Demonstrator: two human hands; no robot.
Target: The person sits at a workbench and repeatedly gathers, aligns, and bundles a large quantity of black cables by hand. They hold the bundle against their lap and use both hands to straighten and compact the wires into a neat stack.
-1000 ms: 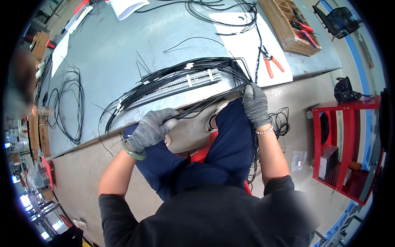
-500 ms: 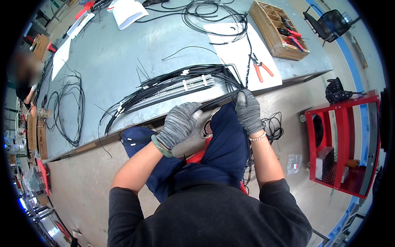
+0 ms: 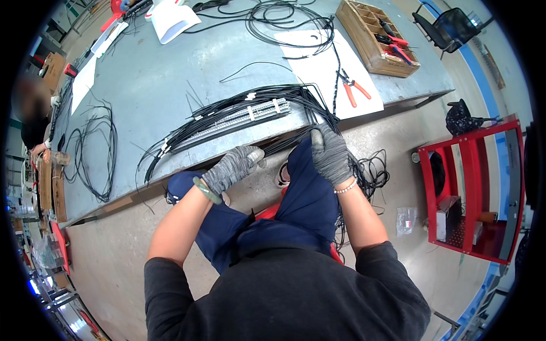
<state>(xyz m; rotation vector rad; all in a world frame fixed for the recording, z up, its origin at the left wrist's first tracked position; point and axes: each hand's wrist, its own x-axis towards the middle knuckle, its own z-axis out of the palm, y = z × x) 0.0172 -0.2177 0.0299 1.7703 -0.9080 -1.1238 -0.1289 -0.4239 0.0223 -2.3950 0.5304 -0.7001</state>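
Both my hands wear grey knit gloves and hold a bundle of thin black cables (image 3: pixel 282 142) just off the table's near edge. My left hand (image 3: pixel 234 166) is curled round the bundle's left part. My right hand (image 3: pixel 331 154) grips it near the table corner, thumb on top, and loose cable hangs below that hand. Behind them, a thick harness of black cables (image 3: pixel 224 106) with white tags lies in an arc on the table. Alongside it runs a grey slotted strip (image 3: pixel 239 118) with white bands.
On the metal table (image 3: pixel 153 74) lie orange-handled pliers (image 3: pixel 354 91) on white paper (image 3: pixel 307 65), a cable coil (image 3: pixel 267 25) and a wooden toolbox (image 3: pixel 375 42). More cable (image 3: pixel 88 145) is at left. A red cart (image 3: pixel 469 187) stands right. Another person (image 3: pixel 35 128) is far left.
My left hand has slid left and slightly down along the cables. My right hand has moved a little left and down, still gripping. The whole view has shifted slightly.
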